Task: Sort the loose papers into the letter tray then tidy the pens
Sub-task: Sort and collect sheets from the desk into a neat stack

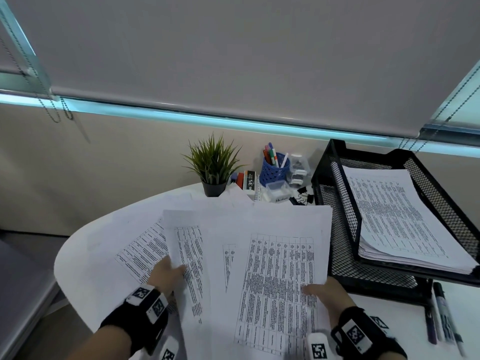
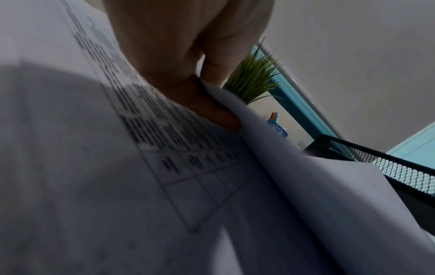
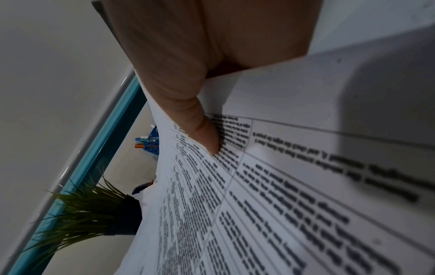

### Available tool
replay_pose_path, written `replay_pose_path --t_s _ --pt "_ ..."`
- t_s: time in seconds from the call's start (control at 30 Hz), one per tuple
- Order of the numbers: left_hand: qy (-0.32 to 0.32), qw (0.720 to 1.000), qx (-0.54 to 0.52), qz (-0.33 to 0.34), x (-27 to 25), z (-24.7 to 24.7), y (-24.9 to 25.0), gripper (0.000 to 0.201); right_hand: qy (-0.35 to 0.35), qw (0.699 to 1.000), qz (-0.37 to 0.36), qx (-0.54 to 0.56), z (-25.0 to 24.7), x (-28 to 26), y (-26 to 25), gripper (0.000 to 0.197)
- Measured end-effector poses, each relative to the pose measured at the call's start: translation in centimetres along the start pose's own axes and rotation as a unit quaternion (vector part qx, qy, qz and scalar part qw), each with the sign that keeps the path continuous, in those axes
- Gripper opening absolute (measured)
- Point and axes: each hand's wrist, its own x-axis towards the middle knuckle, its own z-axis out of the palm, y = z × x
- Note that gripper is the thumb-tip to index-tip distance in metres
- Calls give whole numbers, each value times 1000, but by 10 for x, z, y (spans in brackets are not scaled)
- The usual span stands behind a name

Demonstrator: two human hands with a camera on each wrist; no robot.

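White rounded surface (image 1: 85, 255) sits below a grey roller blind, beige wall behind.

Containers: black mesh letter tray (image 1: 345, 229) at 3 o'clock holds a stack of printed sheets (image 1: 397, 216) in its upper tier; the lower tier's contents cannot be made out. Blue pen cup (image 1: 275, 170) at 12 o'clock holds several upright pens (image 1: 272, 154). Beside it stand a small potted plant (image 1: 213, 165), clear plastic boxes and black binder clips, too small to detail.

Loose papers (image 1: 259, 255) are fanned across the centre, raised between both hands. Left hand (image 1: 167, 275) pinches one printed sheet at 7 o'clock, thumb on top. Right hand (image 1: 324, 291) grips the fan's right side at 5 o'clock, thumb pressed on the table print. Fingers beneath the sheets are hidden in the head view.

Loose markers (image 1: 441, 315) lie on the surface at 4 o'clock, just in front of the tray, partly cut off by the frame edge.

Left wrist view alone shows a finger (image 2: 214, 68) behind the sheet's edge. Right wrist view shows the thumb (image 3: 200, 121) denting the paper; text is blurred, unreadable.
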Motion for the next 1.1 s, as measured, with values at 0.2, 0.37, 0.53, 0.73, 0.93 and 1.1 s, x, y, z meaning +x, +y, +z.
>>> replay_pose_path --t_s 0.2,0.37,0.53,0.73,0.93,1.1 --pt "-60 994 -94 -9 7 -7 -3 26 -23 999 -38 -8 18 -5 -6 47" --pt "-140 984 -98 -43 -6 4 -10 35 70 992 -96 -35 35 -6 -8 52" --pt "-195 979 -29 -53 -1 13 -12 72 -35 986 -94 -131 54 -2 -3 66" --pt "-124 990 54 -43 5 10 -11 37 -47 972 -117 -200 54 2 -8 50" --pt "-68 997 -1 -45 5 -18 -17 22 129 939 -40 -317 34 10 -3 61" --pt "-26 998 -17 -57 17 -33 -24 39 155 955 -34 -250 37 12 1 58"
